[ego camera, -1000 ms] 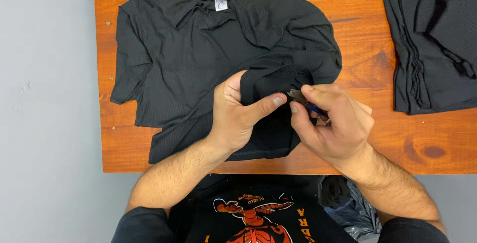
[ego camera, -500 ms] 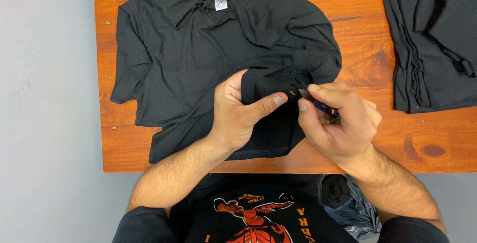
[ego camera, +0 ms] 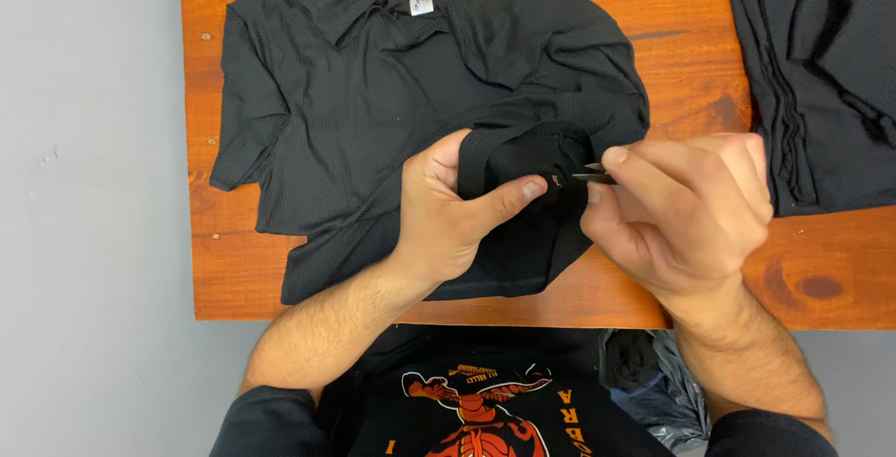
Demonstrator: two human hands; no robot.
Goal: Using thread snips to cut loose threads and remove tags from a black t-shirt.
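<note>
The small metal snips [ego camera: 592, 175] sit right at the shirt's sleeve edge, so a slip could nick the cloth or poke the thumb close by. The black polo shirt [ego camera: 373, 102] lies spread on the orange wooden table [ego camera: 691, 74]. The left hand [ego camera: 448, 214] pinches the sleeve edge tight. The right hand [ego camera: 681, 214] is closed around the snips, just beside that thumb.

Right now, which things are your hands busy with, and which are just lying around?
In use:
- black polo shirt, its sleeve hem pinched by the left hand
- small dark metal tool, maybe snips, held at the hem in the right hand

Lying about:
- pile of black clothes on the right of the wooden table
- dark bag below the table's edge
</note>
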